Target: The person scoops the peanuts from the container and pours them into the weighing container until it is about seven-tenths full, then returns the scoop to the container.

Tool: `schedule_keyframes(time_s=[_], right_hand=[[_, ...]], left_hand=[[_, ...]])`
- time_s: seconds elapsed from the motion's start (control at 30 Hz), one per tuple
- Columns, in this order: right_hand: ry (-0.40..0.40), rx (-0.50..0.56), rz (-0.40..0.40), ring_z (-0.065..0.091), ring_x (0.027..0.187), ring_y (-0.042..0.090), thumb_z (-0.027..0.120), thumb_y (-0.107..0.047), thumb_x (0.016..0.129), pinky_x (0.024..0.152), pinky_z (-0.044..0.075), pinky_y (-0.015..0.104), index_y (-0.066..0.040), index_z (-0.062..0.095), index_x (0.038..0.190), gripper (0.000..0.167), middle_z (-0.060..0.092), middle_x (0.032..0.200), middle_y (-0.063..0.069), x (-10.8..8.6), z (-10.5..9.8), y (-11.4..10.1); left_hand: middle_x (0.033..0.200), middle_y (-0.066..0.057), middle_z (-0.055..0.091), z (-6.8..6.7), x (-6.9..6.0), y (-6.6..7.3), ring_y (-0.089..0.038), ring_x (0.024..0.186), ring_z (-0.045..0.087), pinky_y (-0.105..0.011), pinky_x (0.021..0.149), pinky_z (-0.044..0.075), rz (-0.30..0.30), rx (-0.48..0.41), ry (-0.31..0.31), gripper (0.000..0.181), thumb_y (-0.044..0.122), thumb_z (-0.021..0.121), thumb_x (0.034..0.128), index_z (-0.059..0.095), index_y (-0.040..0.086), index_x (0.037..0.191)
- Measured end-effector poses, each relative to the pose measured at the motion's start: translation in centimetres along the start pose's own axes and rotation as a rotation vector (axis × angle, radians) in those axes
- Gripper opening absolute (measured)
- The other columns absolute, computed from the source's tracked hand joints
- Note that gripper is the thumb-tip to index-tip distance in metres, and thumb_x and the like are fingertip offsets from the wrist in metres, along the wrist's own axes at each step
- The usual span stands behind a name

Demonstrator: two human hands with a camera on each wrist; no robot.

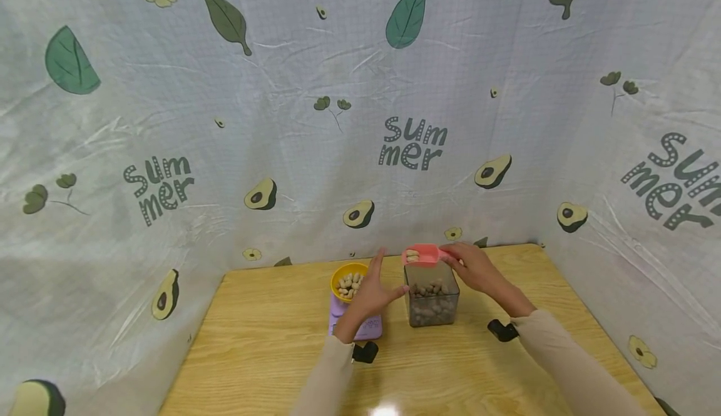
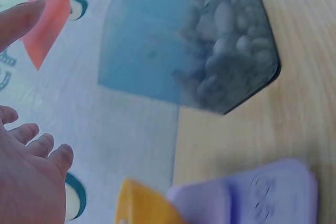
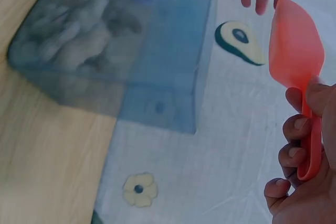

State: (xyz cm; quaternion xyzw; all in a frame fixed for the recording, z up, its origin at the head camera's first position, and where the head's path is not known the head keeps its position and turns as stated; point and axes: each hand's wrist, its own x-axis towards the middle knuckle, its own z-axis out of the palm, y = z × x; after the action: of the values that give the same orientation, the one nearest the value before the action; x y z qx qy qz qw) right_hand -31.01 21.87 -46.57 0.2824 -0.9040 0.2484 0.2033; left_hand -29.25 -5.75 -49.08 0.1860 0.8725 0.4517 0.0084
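A coral-pink scoop [image 1: 426, 254] is held above a clear grey plastic bin [image 1: 432, 309], with a few peanuts [image 1: 413, 256] in it. My right hand [image 1: 472, 266] grips its handle, fingers curled around it in the right wrist view. Many more peanuts [image 2: 231, 40] lie in the lower part of the bin. My left hand [image 1: 374, 291] is held in the air with fingers extended, between the bin and a yellow bowl [image 1: 335, 280], holding nothing. That bowl contains peanuts and sits on a lilac kitchen scale [image 1: 372, 328], partly hidden by the left hand and forearm.
The wooden table [image 1: 270, 341] ends at the back against a white plastic curtain [image 1: 304, 172] printed with avocados, leaves and lettering. A black strap mount [image 1: 366, 352] is on the left wrist and another mount [image 1: 502, 330] on the right.
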Motion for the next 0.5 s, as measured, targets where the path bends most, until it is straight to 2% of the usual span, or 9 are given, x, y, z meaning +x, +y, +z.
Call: schedule_keyframes(time_s=[0.07, 0.2, 0.3, 0.5], right_hand=[[-0.001, 0.015, 0.000, 0.066, 0.095, 0.029, 0.058, -0.020, 0.098, 0.082, 0.054, 0.048, -0.003, 0.068, 0.120, 0.029, 0.072, 0.107, 0.012, 0.5, 0.2, -0.4], [0.002, 0.053, 0.009, 0.066, 0.089, 0.024, 0.058, -0.022, 0.099, 0.078, 0.054, 0.045, -0.004, 0.069, 0.119, 0.029, 0.072, 0.104, 0.009, 1.4, 0.8, -1.3], [-0.005, 0.077, 0.024, 0.065, 0.089, 0.023, 0.058, -0.023, 0.099, 0.077, 0.054, 0.043, -0.006, 0.069, 0.119, 0.029, 0.072, 0.103, 0.008, 2.1, 1.3, -2.0], [-0.019, 0.102, 0.000, 0.066, 0.102, 0.029, 0.058, -0.022, 0.099, 0.086, 0.054, 0.049, -0.005, 0.068, 0.121, 0.030, 0.071, 0.113, 0.012, 3.3, 2.8, -3.0]], left_hand=[[0.166, -0.010, 0.012, -0.8, -0.3, -0.2, -0.041, 0.149, 0.024, -0.063, 0.114, 0.031, 0.015, 0.006, 0.017, 0.105, 0.055, 0.071, 0.0829, 0.008, 0.023, 0.160], [0.167, -0.008, 0.011, -2.3, -0.9, -0.9, -0.039, 0.150, 0.020, -0.062, 0.116, 0.027, 0.040, 0.022, 0.063, 0.104, 0.053, 0.071, 0.0841, 0.007, 0.022, 0.160], [0.167, -0.006, 0.012, -3.1, -1.3, -1.5, -0.038, 0.150, 0.022, -0.062, 0.116, 0.027, 0.031, 0.033, 0.102, 0.102, 0.046, 0.073, 0.0842, 0.008, 0.023, 0.160], [0.165, -0.010, 0.016, -4.6, -2.0, -2.9, -0.039, 0.149, 0.024, -0.062, 0.116, 0.027, -0.008, 0.021, 0.159, 0.101, 0.040, 0.075, 0.0833, 0.011, 0.024, 0.159]])
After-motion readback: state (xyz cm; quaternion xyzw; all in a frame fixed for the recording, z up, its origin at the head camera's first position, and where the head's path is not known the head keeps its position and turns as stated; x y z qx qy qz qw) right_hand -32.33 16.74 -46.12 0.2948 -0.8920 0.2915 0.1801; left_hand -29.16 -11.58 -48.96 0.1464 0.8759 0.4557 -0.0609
